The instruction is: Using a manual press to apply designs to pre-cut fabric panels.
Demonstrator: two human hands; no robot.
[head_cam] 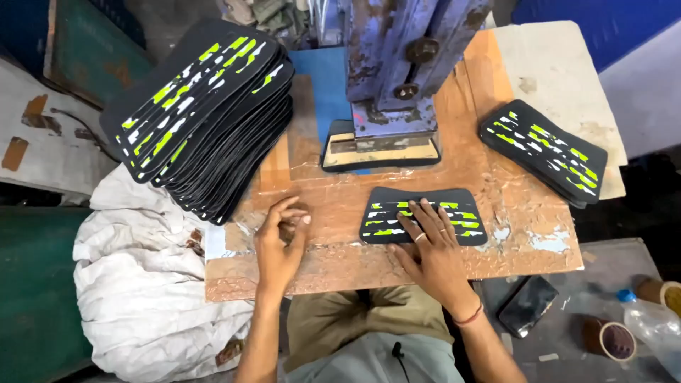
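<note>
Your right hand [434, 252] lies flat, fingers spread, on a black printed piece [423, 215] at the near middle of the worn board [539, 248], gripping nothing. Your left hand [278, 245] rests loosely curled and empty on the board's near left. Thin and flexible by its look, the piece is best pinched at an edge. A tall stack [202, 117] crowds the far left, a small stack [545, 151] the right, and the press [401, 78] stands beyond; bare board lies between your hands.

dark phone [528, 305] screen-down btm right, clear bottle [652, 323] blue cap
</note>
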